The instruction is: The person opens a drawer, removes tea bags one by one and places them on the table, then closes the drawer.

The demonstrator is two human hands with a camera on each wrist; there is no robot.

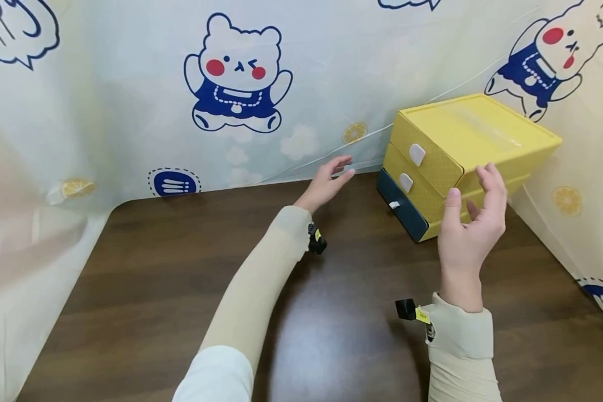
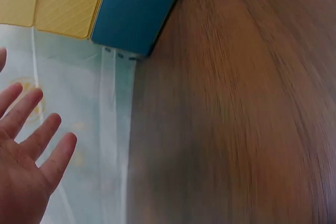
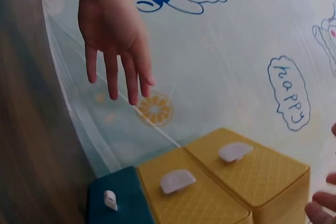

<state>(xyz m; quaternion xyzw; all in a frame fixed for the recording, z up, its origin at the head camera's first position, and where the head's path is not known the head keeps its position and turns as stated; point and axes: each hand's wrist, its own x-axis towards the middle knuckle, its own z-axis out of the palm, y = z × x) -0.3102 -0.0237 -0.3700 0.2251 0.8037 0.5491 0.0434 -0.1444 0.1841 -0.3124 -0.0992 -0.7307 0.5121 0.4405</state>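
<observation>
A yellow storage box (image 1: pixel 477 128) with stacked drawers stands at the back right of the table in the head view. Its two upper drawer fronts are yellow with pale tabs; the bottom drawer (image 1: pixel 401 205) is dark teal with a small white tab. My left hand (image 1: pixel 326 183) reaches out left of the box, fingers spread and holding nothing; in the left wrist view its fingers extend toward the box. My right hand (image 1: pixel 472 229) is raised at the box's near side, fingers loosely bent with nothing in them, overlapping the box in the head view.
The brown wooden table (image 1: pixel 181 290) reaches back to a pale printed sheet (image 1: pixel 130 111) with cartoon bears, which hangs behind and along both sides. Small black cameras (image 1: pixel 317 239) are worn at the wrists.
</observation>
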